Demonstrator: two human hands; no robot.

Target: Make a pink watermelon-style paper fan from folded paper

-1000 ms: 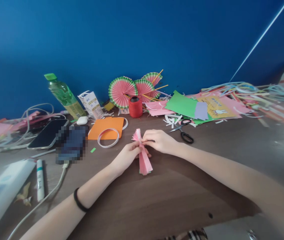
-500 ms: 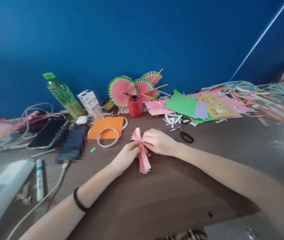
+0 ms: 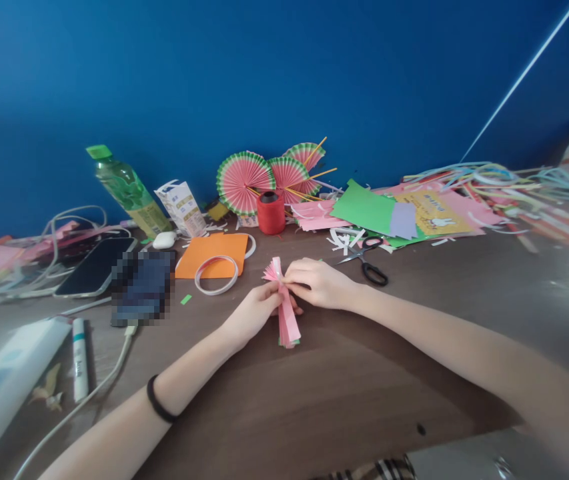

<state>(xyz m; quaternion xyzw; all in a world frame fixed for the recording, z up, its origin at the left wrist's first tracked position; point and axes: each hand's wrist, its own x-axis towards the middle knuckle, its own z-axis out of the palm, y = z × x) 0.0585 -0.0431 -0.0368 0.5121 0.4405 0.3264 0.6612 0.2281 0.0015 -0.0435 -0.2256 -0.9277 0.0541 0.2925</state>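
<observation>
A pleated pink paper strip (image 3: 287, 324) with a green edge lies on the brown table (image 3: 344, 393), pinched at its middle. My left hand (image 3: 250, 313) grips it from the left, fingers closed around the waist. From the right, my right hand (image 3: 317, 283) closes its fingertips on the same pinch point. The upper end of the pleats fans out above my fingers; the lower end rests on the table.
Black scissors (image 3: 368, 265) lie just right of my right hand. A tape ring (image 3: 216, 275) sits on an orange sheet (image 3: 214, 253). Behind are a red thread spool (image 3: 271, 213), finished watermelon fans (image 3: 245, 180), a green bottle (image 3: 127, 189), phones, cables, a glue stick (image 3: 79, 357) and paper scraps (image 3: 414, 212).
The lower end of the pleated strip has drawn slightly inward and to the left. Both hands stay at the same pinch point.
</observation>
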